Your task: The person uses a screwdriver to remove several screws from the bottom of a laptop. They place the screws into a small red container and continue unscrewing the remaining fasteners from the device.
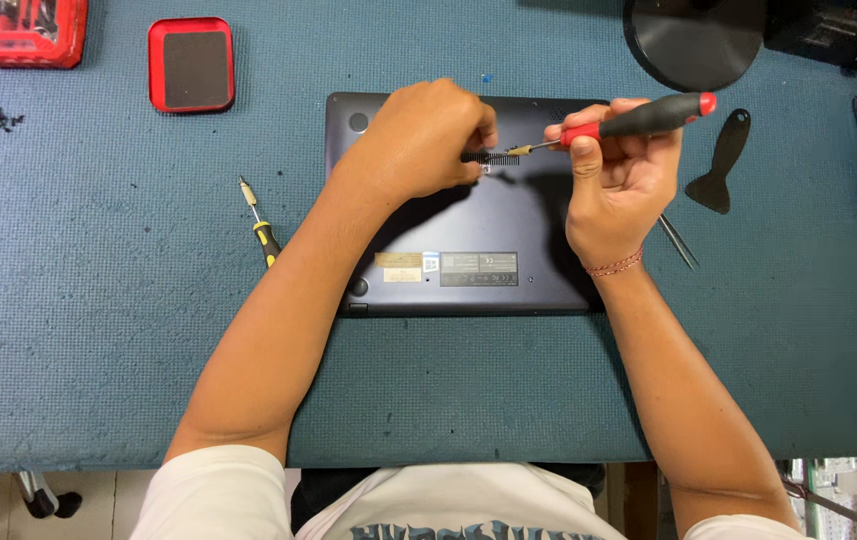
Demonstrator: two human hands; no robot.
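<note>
Gripping the red-and-black screwdriver (638,118) in your right hand (620,185), fingers clamped round its handle, you've got the tip pointing toward 9 o'clock at the vent slot (493,158) on the laptop's underside. Your left hand (420,140) sits curled w/ fingertips pinched together right at that slot, touching the tip area; can't tell if there's a screw btwn them. The dark laptop (468,240) lies bottom-up at the mat's centre, label stickers toward 6 o'clock. A small yellow-handled screwdriver (259,223) lies on the mat at 9 o'clock of the laptop, just beside your left forearm. At 3 o'clock: black pry tool (720,165) and tweezers (678,242). At 10–11 o'clock: red tray (191,64), red bit case (25,32), plus a loose pile of screws (2,121).
</note>
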